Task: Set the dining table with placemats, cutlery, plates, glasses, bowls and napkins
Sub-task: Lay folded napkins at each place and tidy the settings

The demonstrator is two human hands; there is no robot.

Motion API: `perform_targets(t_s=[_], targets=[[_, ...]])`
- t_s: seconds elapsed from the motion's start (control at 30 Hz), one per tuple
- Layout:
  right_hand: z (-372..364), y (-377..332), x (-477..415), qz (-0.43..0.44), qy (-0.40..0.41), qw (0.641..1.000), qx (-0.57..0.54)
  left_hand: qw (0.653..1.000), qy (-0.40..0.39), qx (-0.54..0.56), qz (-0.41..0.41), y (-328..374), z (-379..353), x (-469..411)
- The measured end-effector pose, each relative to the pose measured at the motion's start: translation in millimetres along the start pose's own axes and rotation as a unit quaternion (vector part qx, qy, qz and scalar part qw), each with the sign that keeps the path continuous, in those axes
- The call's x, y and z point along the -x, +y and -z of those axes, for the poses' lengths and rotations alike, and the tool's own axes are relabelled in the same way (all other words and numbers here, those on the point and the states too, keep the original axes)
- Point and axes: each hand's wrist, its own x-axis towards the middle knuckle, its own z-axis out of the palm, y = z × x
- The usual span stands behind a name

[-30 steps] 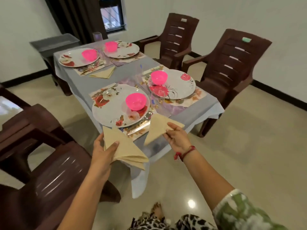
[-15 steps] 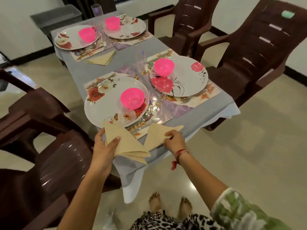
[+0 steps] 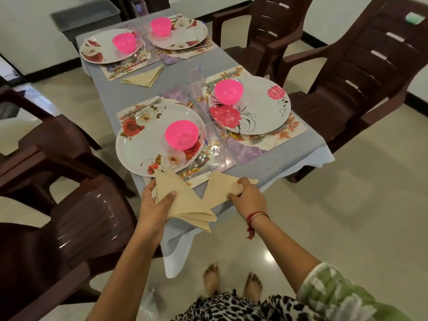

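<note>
Left hand (image 3: pixel 154 205) grips the napkin stack (image 3: pixel 187 205), folded beige triangles, in the air at the near edge of the tabletop (image 3: pixel 183 72); thumb on top, fingers (image 3: pixel 148 185) curled underneath; the stack's upper corner overlaps the rim of the near-left plate (image 3: pixel 139 149) from this view, can't tell if it touches.

Right hand (image 3: pixel 249 196) pinches the right corner of a single napkin (image 3: pixel 218 187); fingers curled round that corner; the napkin lies on the grey cloth at the near edge, its left part against the near-left placemat (image 3: pixel 201 179); the napkin stack covers its lower left tip.

Near-left plate sits on its placemat with a pink bowl (image 3: pixel 181 135) on top; spoon (image 3: pixel 201 160) and knife (image 3: pixel 209 166) along its right edge; clear glass (image 3: pixel 214 139) just beside them.

Near-right plate (image 3: pixel 264 112) carries a second pink bowl (image 3: pixel 228 91); fork (image 3: pixel 256 140) pokes out under its near rim.

Far end: far-left plate (image 3: pixel 99 46) and far-right plate (image 3: pixel 185 33), each with a pink bowl; one laid napkin (image 3: pixel 143 77) flat on the cloth just below the far-left setting.

Red thread (image 3: pixel 254 216) on my right wrist; brown chairs (image 3: pixel 370 77) on both sides; grey bin (image 3: pixel 85 15) beyond the far end.
</note>
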Motion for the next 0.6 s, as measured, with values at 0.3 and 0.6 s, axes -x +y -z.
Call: perform_targets(t_s=[0.3,0.6], targets=[[0.4,11.7,-13.6,0.109,0.018,0.989,0.095,0.999,-0.022,0.026,-0.017,6.6,-11.6,-8.2],[99.9,10.7,-18.4,0.107,0.039,0.928,-0.354,0.986,-0.142,0.012,-0.083,19.6,-107.7,-1.9]])
